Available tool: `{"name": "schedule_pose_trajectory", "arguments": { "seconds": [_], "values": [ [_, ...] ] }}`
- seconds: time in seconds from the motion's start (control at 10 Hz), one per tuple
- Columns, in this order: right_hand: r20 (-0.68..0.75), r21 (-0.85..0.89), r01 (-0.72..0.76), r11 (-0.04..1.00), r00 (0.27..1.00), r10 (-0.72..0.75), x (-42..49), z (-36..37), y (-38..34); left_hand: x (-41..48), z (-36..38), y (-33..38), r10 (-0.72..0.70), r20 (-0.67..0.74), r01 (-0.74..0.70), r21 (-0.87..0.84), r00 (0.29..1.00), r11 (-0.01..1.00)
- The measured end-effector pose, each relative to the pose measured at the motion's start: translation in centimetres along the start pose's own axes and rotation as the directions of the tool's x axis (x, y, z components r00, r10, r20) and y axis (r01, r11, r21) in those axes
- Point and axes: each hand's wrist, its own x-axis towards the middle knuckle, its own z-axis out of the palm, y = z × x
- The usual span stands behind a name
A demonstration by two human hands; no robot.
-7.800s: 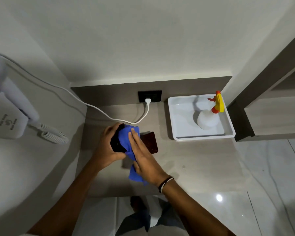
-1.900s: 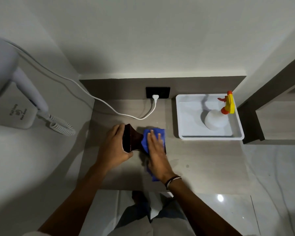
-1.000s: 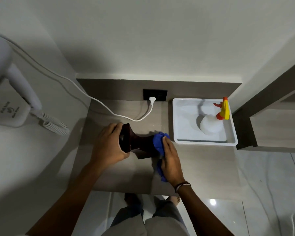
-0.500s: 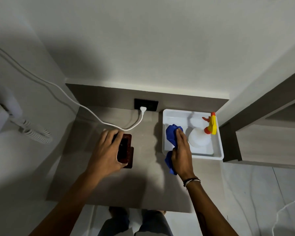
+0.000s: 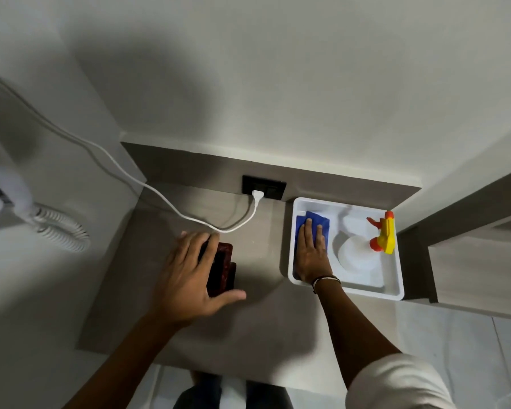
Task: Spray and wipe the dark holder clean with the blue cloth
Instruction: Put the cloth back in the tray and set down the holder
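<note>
The dark holder point(image 5: 222, 265) lies on the grey counter point(image 5: 257, 314), left of centre. My left hand point(image 5: 189, 276) rests over its left side with fingers spread and thumb out, not gripping it. The blue cloth point(image 5: 316, 220) lies in the left part of the white tray point(image 5: 351, 291). My right hand point(image 5: 310, 252) lies flat on the cloth, fingers straight, covering most of it. A white spray bottle point(image 5: 355, 253) with a yellow and orange trigger stands in the same tray, just right of that hand.
A white cable point(image 5: 148, 187) runs from the left wall across the counter's back to a black socket point(image 5: 263, 187). A coiled hair-dryer cord point(image 5: 62, 231) hangs on the left wall. A wooden cabinet point(image 5: 478, 270) adjoins the tray on the right.
My right hand carried the blue cloth off the holder into the tray and now lies flat on it. The holder went down onto the counter, and my left hand's fingers have spread over it.
</note>
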Motion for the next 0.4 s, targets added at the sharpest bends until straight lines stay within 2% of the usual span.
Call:
{"name": "schedule_pose_trajectory", "arguments": {
  "seconds": [0.1,0.2,0.3,0.4],
  "values": [
    [-0.023,0.01,0.034,0.999,0.999,-0.034,0.1,0.2,0.4,0.0,0.1,0.2,0.011,-0.038,-0.011,0.003,0.999,1.0],
    [-0.077,0.059,0.041,0.997,0.996,-0.036,-0.6,0.0,0.7,-0.1,-0.1,0.3,-0.006,0.006,0.006,0.023,1.0,1.0],
    [-0.224,0.145,0.049,0.988,0.974,-0.016,-1.8,0.0,-0.1,-0.1,-0.2,0.2,-0.006,0.046,0.004,0.053,0.999,0.999],
    [-0.421,0.222,0.12,0.968,0.907,-0.016,-3.8,-1.2,-1.9,-0.5,-0.2,0.3,-0.036,0.075,0.032,0.051,0.997,0.998]
  ]
}}
